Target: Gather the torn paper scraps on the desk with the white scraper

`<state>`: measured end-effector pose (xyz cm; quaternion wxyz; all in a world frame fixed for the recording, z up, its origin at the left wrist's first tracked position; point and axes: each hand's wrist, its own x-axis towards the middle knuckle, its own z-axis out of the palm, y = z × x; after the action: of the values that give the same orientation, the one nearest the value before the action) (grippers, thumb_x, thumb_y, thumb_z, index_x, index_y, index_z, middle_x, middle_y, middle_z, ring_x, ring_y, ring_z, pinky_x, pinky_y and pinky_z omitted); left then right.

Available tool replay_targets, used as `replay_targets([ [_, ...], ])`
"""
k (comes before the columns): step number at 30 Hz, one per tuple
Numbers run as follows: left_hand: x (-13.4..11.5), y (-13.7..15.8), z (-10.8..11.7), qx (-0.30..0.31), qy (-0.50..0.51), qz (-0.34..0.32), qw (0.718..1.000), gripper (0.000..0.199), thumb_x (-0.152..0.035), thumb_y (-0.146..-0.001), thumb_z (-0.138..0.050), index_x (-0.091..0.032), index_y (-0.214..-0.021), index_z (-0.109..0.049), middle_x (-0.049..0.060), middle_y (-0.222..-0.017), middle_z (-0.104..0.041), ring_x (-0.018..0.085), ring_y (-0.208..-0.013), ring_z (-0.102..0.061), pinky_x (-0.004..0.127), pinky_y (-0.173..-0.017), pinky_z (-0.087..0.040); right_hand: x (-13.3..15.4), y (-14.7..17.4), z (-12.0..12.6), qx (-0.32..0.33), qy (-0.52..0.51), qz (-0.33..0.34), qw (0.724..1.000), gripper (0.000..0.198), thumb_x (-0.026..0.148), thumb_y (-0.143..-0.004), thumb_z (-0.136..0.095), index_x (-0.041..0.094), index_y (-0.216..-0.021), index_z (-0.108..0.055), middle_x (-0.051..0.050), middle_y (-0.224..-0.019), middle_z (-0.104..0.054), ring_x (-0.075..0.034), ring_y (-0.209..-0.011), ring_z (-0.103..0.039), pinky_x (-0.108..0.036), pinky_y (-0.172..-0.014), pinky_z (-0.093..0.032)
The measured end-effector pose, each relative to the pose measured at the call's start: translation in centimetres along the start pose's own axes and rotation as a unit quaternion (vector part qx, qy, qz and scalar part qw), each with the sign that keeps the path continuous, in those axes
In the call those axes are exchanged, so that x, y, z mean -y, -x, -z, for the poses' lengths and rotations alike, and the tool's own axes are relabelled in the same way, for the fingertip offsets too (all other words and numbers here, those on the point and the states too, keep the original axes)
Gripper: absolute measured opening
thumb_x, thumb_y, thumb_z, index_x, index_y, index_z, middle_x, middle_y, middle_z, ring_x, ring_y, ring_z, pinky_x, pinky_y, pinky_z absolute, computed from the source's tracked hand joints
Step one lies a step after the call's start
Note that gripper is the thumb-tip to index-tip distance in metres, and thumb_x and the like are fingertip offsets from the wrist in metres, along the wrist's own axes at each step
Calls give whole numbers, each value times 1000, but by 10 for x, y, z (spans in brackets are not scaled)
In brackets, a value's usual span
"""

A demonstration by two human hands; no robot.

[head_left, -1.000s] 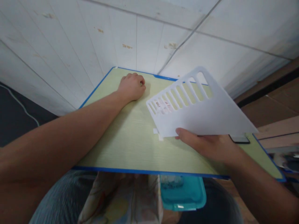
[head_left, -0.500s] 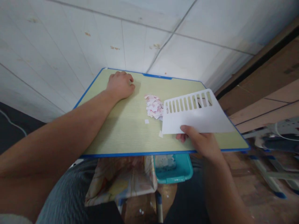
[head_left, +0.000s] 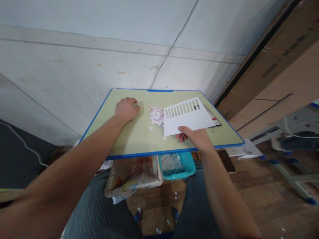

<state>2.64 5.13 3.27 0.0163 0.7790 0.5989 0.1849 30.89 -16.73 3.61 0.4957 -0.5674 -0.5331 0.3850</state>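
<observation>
My right hand [head_left: 190, 135] grips the near edge of a white flat panel [head_left: 186, 122] with a row of long slots, thumb on top and fingers curled below. The panel is over the right half of a pale yellow-green tabletop [head_left: 129, 141] with a blue rim. Its left edge reaches a heap of small pinkish-white paper scraps [head_left: 156, 116]. Left of the heap, my left hand [head_left: 126, 109] rests on the tabletop with fingers curled in; what they hold, if anything, is hidden. A dark-edged flat item [head_left: 216, 121] is partly covered by the panel.
Beneath the table's front edge are a turquoise basin [head_left: 190, 166] with white scraps and a patterned cloth-lined container [head_left: 134, 189]. A white wall [head_left: 87, 73] with a cable stands behind. Cardboard boxes [head_left: 274, 79] rise at the right. Single scraps [head_left: 151, 128] lie near the heap.
The view has tilted up and drawn back, so everything looks smaller. The slotted panel has shifted so more of the dark-edged item shows at its right. My left hand stays put.
</observation>
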Motion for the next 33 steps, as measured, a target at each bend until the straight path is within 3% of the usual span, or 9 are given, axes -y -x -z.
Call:
replay_targets([
  [5, 5, -2, -3, -10, 7, -13, 1000, 49, -43, -101, -59, -25, -139, -84, 20, -153, -79, 44, -147, -67, 64, -130, -53, -1, 5, 0, -5, 43, 15, 999, 42, 57, -93, -87, 27, -66, -75, -9, -68, -81, -27, -65, -75, -46, -84, -71],
  [10, 9, -10, -3, 3, 15, -28, 999, 49, -42, -101, -61, -25, -141, -83, 18, -156, -79, 43, -150, -67, 63, -132, -52, 4, 11, -1, -12, 66, 9, 998, 42, 54, -94, -85, 27, -64, -73, -7, -67, -79, -27, -69, -77, -44, -90, -70],
  [20, 16, -18, -10, 13, 25, -31, 999, 46, -45, -104, -60, -30, -141, -81, 13, -154, -78, 39, -150, -65, 57, -134, -52, -8, 27, 10, -70, 82, -18, 994, 40, 50, -96, -88, 29, -67, -73, -5, -64, -76, -26, -61, -71, -41, -68, -69],
  [24, 13, -16, -10, 11, 19, -32, 999, 49, -44, -106, -57, -25, -145, -80, 15, -158, -76, 38, -153, -64, 55, -135, -51, -10, 28, 13, -73, 70, -32, 994, 41, 52, -92, -89, 27, -67, -68, -5, -62, -73, -25, -61, -72, -39, -69, -68],
  [33, 12, -22, -15, -3, 63, -25, 998, 46, -44, -100, -64, -27, -139, -84, 15, -155, -79, 43, -153, -65, 61, -132, -52, -6, 19, 12, -62, 55, -38, 996, 35, 51, -78, -82, 28, -60, -63, -3, -54, -66, -21, -52, -61, -36, -57, -60],
])
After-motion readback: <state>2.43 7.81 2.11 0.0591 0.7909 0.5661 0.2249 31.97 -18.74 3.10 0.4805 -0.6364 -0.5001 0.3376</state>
